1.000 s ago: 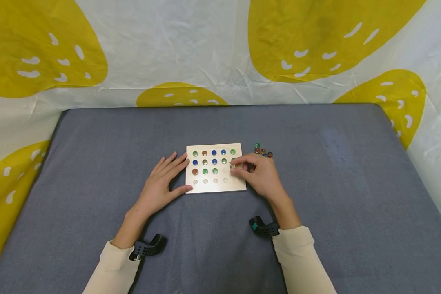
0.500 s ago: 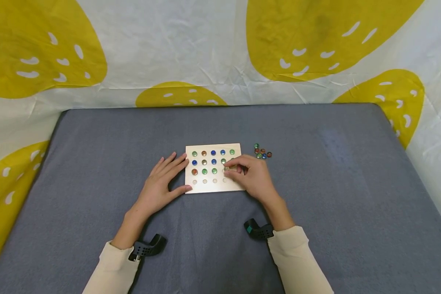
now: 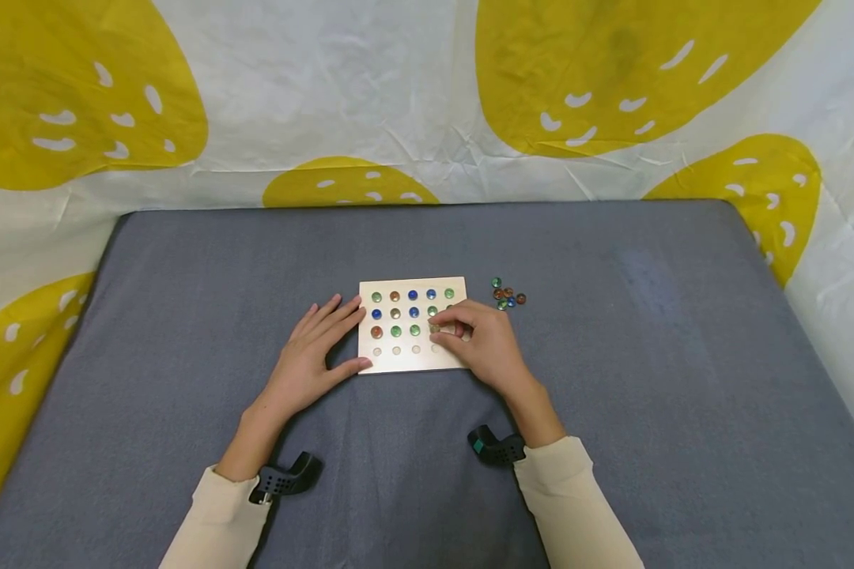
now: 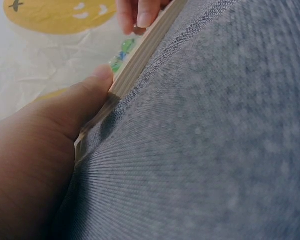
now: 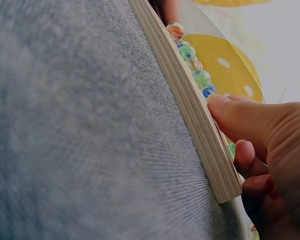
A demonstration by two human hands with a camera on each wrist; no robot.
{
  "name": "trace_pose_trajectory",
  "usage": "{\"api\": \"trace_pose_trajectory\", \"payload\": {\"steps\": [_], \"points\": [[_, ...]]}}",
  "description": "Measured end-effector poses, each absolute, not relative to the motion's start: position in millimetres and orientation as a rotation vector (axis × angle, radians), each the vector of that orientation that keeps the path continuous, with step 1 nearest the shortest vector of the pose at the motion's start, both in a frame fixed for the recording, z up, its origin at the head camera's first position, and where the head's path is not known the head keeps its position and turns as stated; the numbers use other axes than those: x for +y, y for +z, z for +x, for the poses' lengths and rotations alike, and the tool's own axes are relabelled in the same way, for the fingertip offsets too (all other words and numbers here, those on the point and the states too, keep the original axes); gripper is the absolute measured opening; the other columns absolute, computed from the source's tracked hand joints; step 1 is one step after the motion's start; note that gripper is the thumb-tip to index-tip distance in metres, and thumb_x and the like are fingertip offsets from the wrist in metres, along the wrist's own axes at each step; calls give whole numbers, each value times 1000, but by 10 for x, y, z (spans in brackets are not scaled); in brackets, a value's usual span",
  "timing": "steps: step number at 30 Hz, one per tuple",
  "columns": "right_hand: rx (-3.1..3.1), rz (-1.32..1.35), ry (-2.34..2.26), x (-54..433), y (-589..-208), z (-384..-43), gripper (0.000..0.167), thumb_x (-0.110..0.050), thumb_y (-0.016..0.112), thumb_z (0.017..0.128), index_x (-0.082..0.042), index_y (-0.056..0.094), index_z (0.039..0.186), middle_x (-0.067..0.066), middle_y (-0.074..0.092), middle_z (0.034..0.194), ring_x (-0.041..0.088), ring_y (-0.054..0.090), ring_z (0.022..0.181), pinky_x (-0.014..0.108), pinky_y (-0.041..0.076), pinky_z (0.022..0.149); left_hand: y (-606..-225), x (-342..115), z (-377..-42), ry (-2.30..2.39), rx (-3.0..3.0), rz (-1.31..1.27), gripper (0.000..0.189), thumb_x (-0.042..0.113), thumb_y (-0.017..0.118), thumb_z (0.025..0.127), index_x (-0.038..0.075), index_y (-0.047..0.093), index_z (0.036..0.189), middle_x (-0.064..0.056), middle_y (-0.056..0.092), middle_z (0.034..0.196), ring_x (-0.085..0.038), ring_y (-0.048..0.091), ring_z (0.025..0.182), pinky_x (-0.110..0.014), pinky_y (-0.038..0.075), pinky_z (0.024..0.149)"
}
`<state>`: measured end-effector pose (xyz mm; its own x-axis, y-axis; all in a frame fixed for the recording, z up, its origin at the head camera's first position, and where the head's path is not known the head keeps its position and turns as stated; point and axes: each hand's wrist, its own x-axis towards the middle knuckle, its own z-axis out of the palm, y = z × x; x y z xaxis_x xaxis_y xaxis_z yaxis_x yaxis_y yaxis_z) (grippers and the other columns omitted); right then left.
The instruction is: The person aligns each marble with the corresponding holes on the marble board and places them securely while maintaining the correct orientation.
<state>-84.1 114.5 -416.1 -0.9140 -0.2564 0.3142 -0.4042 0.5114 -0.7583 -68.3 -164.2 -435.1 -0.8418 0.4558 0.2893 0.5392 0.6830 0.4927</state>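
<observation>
Grey tablecloth (image 3: 683,395), marble (image 3: 435,328) between right fingers (image 3: 451,315), left fingers (image 3: 346,322) touching wooden board (image 3: 406,362)

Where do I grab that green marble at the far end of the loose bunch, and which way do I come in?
Come down from above and pinch it across its left and right sides. The green marble is small and round, with no edge to hook, and the other loose marbles crowd its near side, so fingers there would likely nudge them.

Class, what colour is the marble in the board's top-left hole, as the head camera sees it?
Green marble, best seen in head view.
</observation>
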Motion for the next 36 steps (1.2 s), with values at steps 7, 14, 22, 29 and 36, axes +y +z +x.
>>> {"api": "trace_pose_trajectory", "payload": {"steps": [7,14,22,29,36], "points": [[-2586,591,1348,1141,-4147,-840,13,-10,82,77,-10,77,88,-2,66,80,8,50,62,25,43,54,-4353,-1646,-688,-872,-2752,-816,73,45,70,85,11,45,145,-6,39,149,-29,25,141,-48,11,116],[-2590,605,1337,1145,-4152,-847,13,-10,81,77,-11,77,89,-2,67,82,8,50,63,25,43,54,-4351,-1646,-696,-878,-2749,-821,73,46,69,85,10,45,144,-7,39,149,-31,25,141,-49,11,115],[-2589,622,1321,1142,-4157,-842,13,-11,81,78,-12,77,90,-2,67,83,8,50,63,25,43,54,-4345,-1647,-686,-874,-2751,-821,73,42,71,84,10,45,144,-7,40,149,-31,25,141,-49,12,115],[-2587,628,1323,1137,-4147,-840,13,-11,81,78,-12,77,90,-3,67,84,7,50,63,24,43,54,-4361,-1661,-688,-879,-2755,-820,73,40,73,84,11,45,144,-6,39,149,-31,25,141,-49,11,115],[-2589,577,1328,1242,-4047,-836,15,-11,81,78,-10,76,93,-2,62,76,11,48,62,26,39,53,-4371,-1664,-681,-882,-2752,-815,73,41,72,84,11,46,144,-6,39,149,-31,25,141,-49,12,115]]}}
